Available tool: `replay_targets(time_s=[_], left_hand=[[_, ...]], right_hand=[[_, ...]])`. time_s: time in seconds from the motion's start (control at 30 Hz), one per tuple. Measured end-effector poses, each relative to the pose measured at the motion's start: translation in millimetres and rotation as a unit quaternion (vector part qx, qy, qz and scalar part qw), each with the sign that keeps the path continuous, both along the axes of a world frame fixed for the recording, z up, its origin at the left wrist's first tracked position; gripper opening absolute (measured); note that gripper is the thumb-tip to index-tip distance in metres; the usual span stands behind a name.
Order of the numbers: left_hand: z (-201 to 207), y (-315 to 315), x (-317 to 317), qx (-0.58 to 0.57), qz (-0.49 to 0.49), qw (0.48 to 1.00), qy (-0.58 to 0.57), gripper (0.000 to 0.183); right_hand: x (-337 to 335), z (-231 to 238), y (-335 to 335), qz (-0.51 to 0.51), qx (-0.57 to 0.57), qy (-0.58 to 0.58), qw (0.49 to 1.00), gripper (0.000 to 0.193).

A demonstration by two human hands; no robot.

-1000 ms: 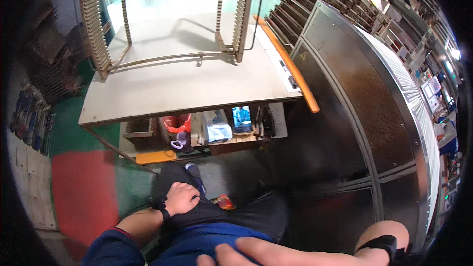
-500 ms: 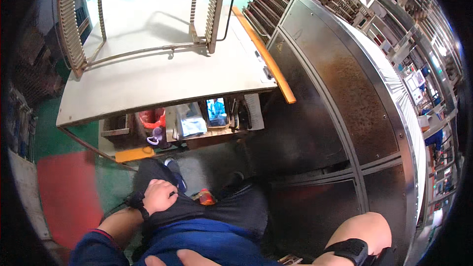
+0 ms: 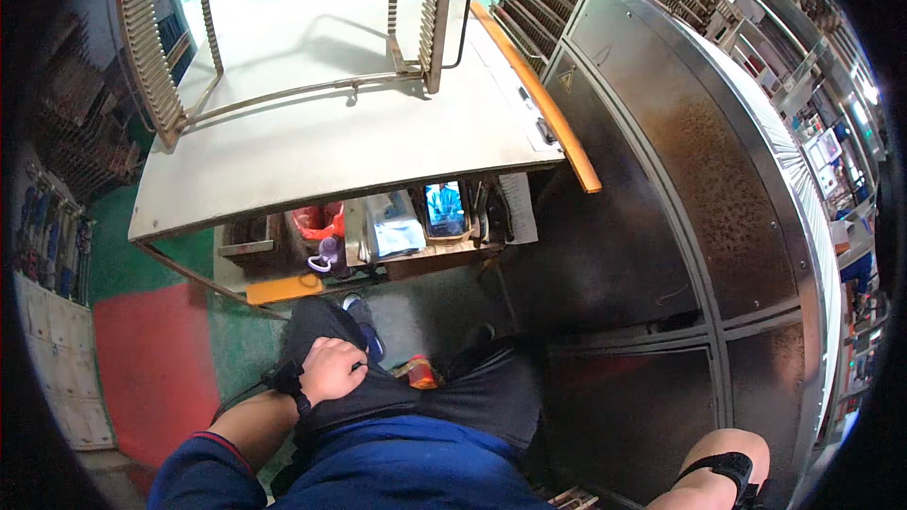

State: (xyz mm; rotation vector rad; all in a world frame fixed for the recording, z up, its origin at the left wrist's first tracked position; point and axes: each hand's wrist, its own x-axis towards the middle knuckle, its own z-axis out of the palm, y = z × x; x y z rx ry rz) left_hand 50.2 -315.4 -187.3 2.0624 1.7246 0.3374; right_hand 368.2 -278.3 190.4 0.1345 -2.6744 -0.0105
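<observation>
My left hand (image 3: 333, 370) lies on my left thigh, over the dark trousers (image 3: 397, 397). Its fingers are loosely bent and spread a little over the cloth, and I see nothing held in it. A dark band (image 3: 300, 403) circles that wrist. Of my right arm only a bent, bare part (image 3: 727, 442) with a black strap (image 3: 726, 465) shows at the lower right. The fingers of my right hand are out of the picture. An orange-red object (image 3: 420, 374) shows between my legs, low down; its kind is not clear.
Ahead stands a white-topped table (image 3: 312, 170) bearing a slotted metal rack (image 3: 307, 90). Its lower shelf holds a lit phone (image 3: 444, 209), a purple-handled item (image 3: 327, 255) and a red bag (image 3: 318, 221). A dark metal cabinet (image 3: 614, 236) borders my right; a yellow bar (image 3: 543, 104) edges the table.
The whole view has shifted, so the table and cabinet sit further right. Fingertips at the bottom edge have left the picture. My left hand stays on the thigh.
</observation>
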Motion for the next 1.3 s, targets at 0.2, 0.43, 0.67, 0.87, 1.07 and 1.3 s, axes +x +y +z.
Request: replay_targets(time_s=[0.2,0.43,0.67,0.87,1.07,1.3], left_hand=[[4,-1,1,-0.021,0.008,1.000,0.010,0.019],[3,3,5,-0.028,0.008,0.999,0.017,0.018],[2,7,5,-0.032,0.004,0.999,0.020,0.017],[-1,20,12,-0.041,-0.017,0.998,0.038,0.020],[-3,15,9,-0.045,-0.004,0.998,0.035,0.022],[2,22,13,-0.044,-0.021,0.999,0.025,0.024]], right_hand=[[14,3,46,0.154,0.135,0.157,0.966,0.027],[86,-162,81,-0.287,-0.199,-0.165,0.922,0.035],[240,-462,-48,-0.640,-0.293,-0.535,0.467,0.022],[209,-570,-108,-0.624,-0.253,-0.471,0.570,0.021],[190,-581,-106,-0.568,-0.178,-0.398,0.698,0.022],[144,-563,-23,-0.482,-0.075,-0.306,0.818,0.026]])
